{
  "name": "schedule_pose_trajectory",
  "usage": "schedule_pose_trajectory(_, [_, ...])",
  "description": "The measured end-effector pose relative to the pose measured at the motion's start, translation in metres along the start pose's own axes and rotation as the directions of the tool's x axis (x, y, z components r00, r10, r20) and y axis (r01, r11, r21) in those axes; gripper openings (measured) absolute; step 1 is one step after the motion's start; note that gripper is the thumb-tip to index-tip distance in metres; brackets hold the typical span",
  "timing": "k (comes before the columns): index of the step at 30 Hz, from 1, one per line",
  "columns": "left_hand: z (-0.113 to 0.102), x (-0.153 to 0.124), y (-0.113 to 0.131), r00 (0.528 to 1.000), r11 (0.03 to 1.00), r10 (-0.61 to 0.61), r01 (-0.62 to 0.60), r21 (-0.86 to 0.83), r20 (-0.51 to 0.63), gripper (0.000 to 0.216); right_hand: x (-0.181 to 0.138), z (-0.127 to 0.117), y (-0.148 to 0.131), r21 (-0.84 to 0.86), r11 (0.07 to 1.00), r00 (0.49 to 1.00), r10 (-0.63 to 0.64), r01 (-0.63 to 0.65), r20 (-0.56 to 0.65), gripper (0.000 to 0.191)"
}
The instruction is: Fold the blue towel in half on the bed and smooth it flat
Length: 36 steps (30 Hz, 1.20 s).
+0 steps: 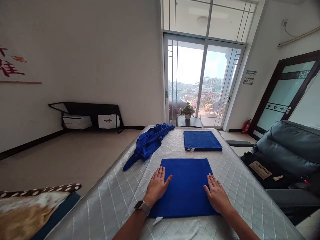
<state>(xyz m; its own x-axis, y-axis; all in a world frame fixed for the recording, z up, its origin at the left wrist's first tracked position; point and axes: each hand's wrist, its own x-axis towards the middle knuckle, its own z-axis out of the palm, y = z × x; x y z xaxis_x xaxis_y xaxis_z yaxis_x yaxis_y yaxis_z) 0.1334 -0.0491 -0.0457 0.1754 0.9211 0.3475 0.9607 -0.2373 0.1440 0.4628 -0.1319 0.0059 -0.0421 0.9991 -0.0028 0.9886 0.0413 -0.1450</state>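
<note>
A blue cloth (186, 190), flat and roughly square, lies in front of me with a white tag at its near left corner. On its left edge rests my left hand (158, 186), fingers stretched out and a watch on the wrist. My right hand (217, 193) lies flat along the right edge, fingers extended. Beyond it sits a neat stack of folded blue cloths (202, 140) with white tags at the front. A crumpled blue cloth (149, 143) lies loose at the far left of the table.
The table has a silver quilted cover (107, 200). To the right stands a dark armchair (285, 146) with items on its seat. A patterned blanket (32, 213) is at the lower left. Past the table's far end a potted plant (188, 110) stands before the glass doors.
</note>
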Motion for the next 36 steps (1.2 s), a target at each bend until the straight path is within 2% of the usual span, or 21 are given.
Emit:
schedule_pose_trajectory(5, [-0.001,0.0,-0.004,1.0,1.0,0.007,-0.007,0.003,0.006,0.082,-0.01,0.006,0.0,0.031,0.999,0.999,0.025,-0.025,0.024,0.074])
schedule_pose_trajectory(9, [-0.015,0.001,-0.006,0.998,0.999,-0.048,0.048,0.01,0.038,0.086,-0.009,0.005,-0.002,0.057,0.998,0.999,0.03,-0.032,0.023,0.073])
schedule_pose_trajectory(11, [-0.026,0.0,0.003,0.999,1.0,-0.023,0.023,0.001,0.04,0.083,-0.008,0.005,-0.003,0.077,0.996,0.999,0.036,-0.038,0.022,0.073])
schedule_pose_trajectory(14, [-0.038,-0.006,0.04,0.984,0.988,0.147,-0.141,-0.062,0.101,0.075,-0.008,0.006,-0.003,0.092,0.995,0.999,0.036,-0.037,0.016,0.072])
schedule_pose_trajectory(16, [-0.04,-0.01,0.079,0.948,0.958,0.277,-0.259,-0.127,0.155,0.072,-0.009,0.006,-0.003,0.093,0.995,0.999,0.032,-0.033,0.013,0.072])
schedule_pose_trajectory(19, [-0.035,-0.011,0.139,0.892,0.902,0.413,-0.374,-0.214,0.182,0.071,-0.01,0.005,-0.003,0.086,0.996,1.0,0.026,-0.027,0.015,0.071])
schedule_pose_trajectory(22, [-0.026,-0.007,0.18,0.869,0.868,0.468,-0.418,-0.267,0.162,0.07,-0.01,0.006,-0.002,0.062,0.998,1.0,0.009,-0.01,0.022,0.067])
schedule_pose_trajectory(24, [-0.02,-0.003,0.192,0.871,0.864,0.47,-0.422,-0.274,0.142,0.069,-0.01,0.008,-0.001,0.056,0.998,1.0,0.009,-0.01,0.019,0.066])
schedule_pose_trajectory(26, [-0.017,0.0,0.19,0.881,0.874,0.453,-0.409,-0.263,0.137,0.07,-0.009,0.01,0.0,0.065,0.998,1.0,0.018,-0.019,0.01,0.067])
schedule_pose_trajectory(29, [-0.018,-0.003,0.165,0.907,0.91,0.389,-0.349,-0.225,0.164,0.072,-0.008,0.01,0.001,0.081,0.996,1.0,0.022,-0.022,0.0,0.071])
schedule_pose_trajectory(32, [-0.024,-0.013,0.119,0.935,0.949,0.298,-0.269,-0.163,0.192,0.073,-0.008,0.008,-0.001,0.077,0.997,1.0,0.026,-0.027,0.004,0.073])
schedule_pose_trajectory(36, [-0.031,-0.035,0.048,0.972,0.992,0.119,-0.105,-0.075,0.201,0.075,-0.008,0.007,-0.002,0.082,0.996,1.0,0.028,-0.029,0.007,0.073])
